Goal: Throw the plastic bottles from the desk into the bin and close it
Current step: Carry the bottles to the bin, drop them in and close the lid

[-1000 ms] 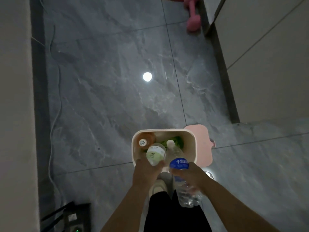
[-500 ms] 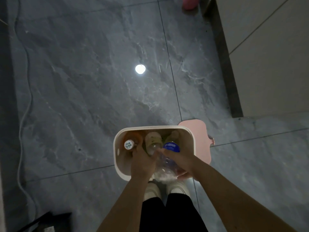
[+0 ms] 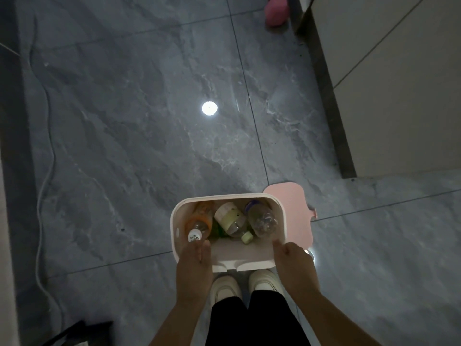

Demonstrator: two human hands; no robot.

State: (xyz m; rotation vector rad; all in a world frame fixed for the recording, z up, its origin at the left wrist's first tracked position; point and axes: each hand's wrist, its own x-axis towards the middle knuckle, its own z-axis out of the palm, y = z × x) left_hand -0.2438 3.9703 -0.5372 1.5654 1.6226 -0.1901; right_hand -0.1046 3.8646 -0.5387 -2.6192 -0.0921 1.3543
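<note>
Bottles [image 3: 234, 218] lie in the open bin [image 3: 174, 221], both hands empty above.

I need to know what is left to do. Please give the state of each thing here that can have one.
bin: open, holds bottles
pink lid: swung open at the right side
orange bottle: lying in the bin, capped
green-label bottle: in the bin, capped
clear bottle: in the bin
left hand: open, empty
right hand: loosely curled, empty
</note>
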